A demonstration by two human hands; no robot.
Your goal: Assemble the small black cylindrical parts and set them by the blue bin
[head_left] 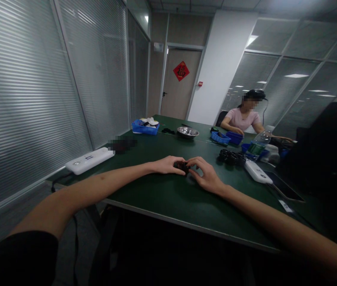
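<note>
Over the middle of the dark green table, a small black object (pixel 180 167) sits between my two hands; its kind is too dark to make out. My left hand (pixel 167 165) grips it from the left, thumb in front and fingers behind. From the right, my right hand (pixel 203 174) has its fingertips curled against the object's right end. A pile of black round parts (pixel 232 157) lies to the right of my right hand. Farther back stands a shiny metal bowl (pixel 187 132).
A white power bank (pixel 90 160) with a cable lies at the left edge, another white device (pixel 258 172) and a tablet (pixel 287 186) at the right. A blue basket (pixel 146 127), a small blue basket (pixel 220 138) and a water bottle (pixel 258 143) stand beyond. Another person (pixel 245 119) sits across.
</note>
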